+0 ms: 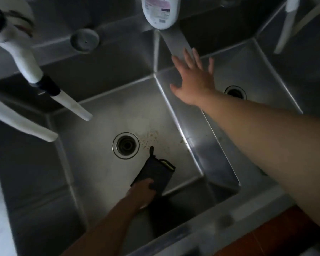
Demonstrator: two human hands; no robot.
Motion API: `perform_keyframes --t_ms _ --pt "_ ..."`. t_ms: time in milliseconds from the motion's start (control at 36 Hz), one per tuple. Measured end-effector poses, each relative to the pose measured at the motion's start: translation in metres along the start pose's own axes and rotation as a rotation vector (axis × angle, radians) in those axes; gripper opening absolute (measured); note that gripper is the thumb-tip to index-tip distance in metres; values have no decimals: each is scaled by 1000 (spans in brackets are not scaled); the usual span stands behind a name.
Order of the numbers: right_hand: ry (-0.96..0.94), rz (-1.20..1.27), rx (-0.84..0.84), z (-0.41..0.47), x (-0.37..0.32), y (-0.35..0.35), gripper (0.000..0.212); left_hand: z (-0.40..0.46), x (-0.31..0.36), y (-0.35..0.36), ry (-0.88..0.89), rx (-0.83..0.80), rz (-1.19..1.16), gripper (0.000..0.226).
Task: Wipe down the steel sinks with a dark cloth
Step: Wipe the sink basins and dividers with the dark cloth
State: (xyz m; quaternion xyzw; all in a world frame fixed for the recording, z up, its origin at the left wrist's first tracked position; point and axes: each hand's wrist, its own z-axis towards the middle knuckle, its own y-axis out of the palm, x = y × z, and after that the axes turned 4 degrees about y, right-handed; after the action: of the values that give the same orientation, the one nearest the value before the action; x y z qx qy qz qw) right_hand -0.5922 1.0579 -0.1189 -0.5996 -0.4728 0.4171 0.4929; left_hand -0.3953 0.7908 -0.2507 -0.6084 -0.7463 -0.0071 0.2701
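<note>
Looking down through the head view, the left hand (143,193) presses a folded dark cloth (152,174) flat on the floor of the near left sink (103,172), its grip curled over the cloth's near edge, thumb on top. The cloth sits just right of the drain (126,145) and just near a scatter of brown specks (149,138), so it seems placed to push across that dirt next.

The right hand (192,80) reaches far over the steel divider (198,126) between the two basins, fingers spread and straight, holding nothing. Whether the palm touches the divider or hovers over it I cannot tell; it looks like a brace to steady the body during the lean into the deep basin.

The right sink (255,71) with its own drain (235,92) lies beyond that arm and looks untouched by the cloth for now.

A white faucet (35,74) hangs over the left basin's far left corner, clear of the wiping path, and a white bottle (160,12) stands on the far ledge. By my judgement the wiping is at an early stage.
</note>
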Motion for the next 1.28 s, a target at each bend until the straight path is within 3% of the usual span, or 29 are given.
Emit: perform_keyframes --t_ms 139,278,389,472,556,667,778,861,972,1083,1278 --pt "66 75 31 25 -2 14 83 25 17 33 101 -20 54 68" --pt "80 62 104 29 -5 20 82 31 18 51 25 -12 185 72" --pt "87 41 112 29 -6 21 85 35 2 61 61 93 374 79" --pt "82 36 131 28 -7 22 87 36 -2 62 149 276 398 91" --pt "89 42 140 27 -8 22 86 52 -2 57 188 410 402 69" --pt "93 50 156 27 -9 21 87 99 20 13 159 595 241 64" --pt "88 43 147 29 -8 21 88 161 45 -77 36 813 86 66" --pt "86 42 162 28 -7 23 88 194 56 -139 -37 880 48 70" --pt "84 32 194 27 -7 24 89 218 56 -178 -4 850 71 71" --pt "88 45 199 28 -8 26 88 221 45 -170 94 801 228 74" --pt "99 32 169 28 -8 23 91 216 30 -128 500 742 588 72"
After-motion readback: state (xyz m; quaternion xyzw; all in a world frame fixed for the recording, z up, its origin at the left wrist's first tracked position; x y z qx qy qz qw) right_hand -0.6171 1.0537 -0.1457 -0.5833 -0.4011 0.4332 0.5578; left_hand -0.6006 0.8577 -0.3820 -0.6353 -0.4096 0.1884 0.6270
